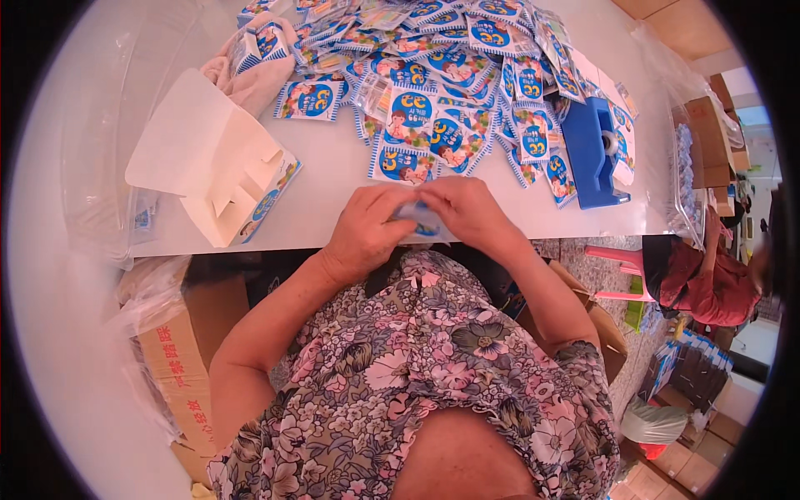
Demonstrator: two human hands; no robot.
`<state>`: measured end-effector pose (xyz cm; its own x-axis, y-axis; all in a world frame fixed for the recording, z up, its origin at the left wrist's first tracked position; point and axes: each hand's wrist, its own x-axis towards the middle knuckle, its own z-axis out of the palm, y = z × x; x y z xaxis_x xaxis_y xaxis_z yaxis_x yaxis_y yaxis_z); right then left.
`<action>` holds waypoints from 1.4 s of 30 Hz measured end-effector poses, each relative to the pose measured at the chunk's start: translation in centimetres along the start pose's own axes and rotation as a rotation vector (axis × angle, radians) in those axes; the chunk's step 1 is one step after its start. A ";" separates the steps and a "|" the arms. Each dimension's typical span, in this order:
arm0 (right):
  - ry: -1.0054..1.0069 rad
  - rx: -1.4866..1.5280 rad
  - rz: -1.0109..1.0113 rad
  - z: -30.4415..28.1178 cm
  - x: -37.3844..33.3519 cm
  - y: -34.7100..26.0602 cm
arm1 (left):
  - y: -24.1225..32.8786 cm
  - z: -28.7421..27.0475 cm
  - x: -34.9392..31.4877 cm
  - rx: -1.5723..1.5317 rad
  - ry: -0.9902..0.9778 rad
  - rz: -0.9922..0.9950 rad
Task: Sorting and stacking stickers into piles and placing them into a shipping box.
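At the table's near edge, my left hand (369,223) and my right hand (472,214) are drawn together, fingers closed. Between them is a small blue and white packet (427,227), partly covered by the fingers and slightly blurred. Just beyond my hands, a heap of flat blue and white packets (454,133) with a printed figure covers the middle of the table (333,204). To the left stands an open carton (212,196), its white inside facing up and its flap raised.
A blue tape dispenser (590,154) stands right of the heap. A pinkish towel (242,75) lies at the far left, with small boxes (260,46) on it. Cardboard boxes (187,367) stand below the table at left. Another person in a red top (717,283) is at far right.
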<state>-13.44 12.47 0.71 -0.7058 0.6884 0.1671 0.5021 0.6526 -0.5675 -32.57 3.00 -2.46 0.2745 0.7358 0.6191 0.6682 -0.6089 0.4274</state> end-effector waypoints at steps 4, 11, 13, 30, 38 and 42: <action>-0.068 -0.134 0.366 -0.5 5.0 0.9 | -0.9 0.4 -0.3 -0.046 -0.040 -0.076; 0.498 -0.293 -0.097 2.0 7.4 2.6 | -1.3 0.3 -0.7 -0.158 0.011 -0.276; 0.582 -0.216 -0.185 1.4 6.3 1.9 | -1.1 -0.1 -0.5 -0.237 0.035 -0.308; -0.123 -0.473 -0.215 2.0 2.2 1.6 | -1.7 -0.2 -1.8 -0.069 0.065 -0.073; 0.258 -0.354 -0.094 -0.7 0.3 4.1 | -1.3 1.7 -0.8 -0.420 -0.023 -0.295; 0.148 -0.366 0.057 -0.4 -0.8 4.4 | -1.6 2.3 0.0 -0.393 -0.092 -0.210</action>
<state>-10.48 14.91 -1.54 -0.6055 0.7473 0.2737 0.7020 0.6635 -0.2587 -32.01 4.67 -4.64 0.2336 0.8679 0.4385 0.4081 -0.4968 0.7659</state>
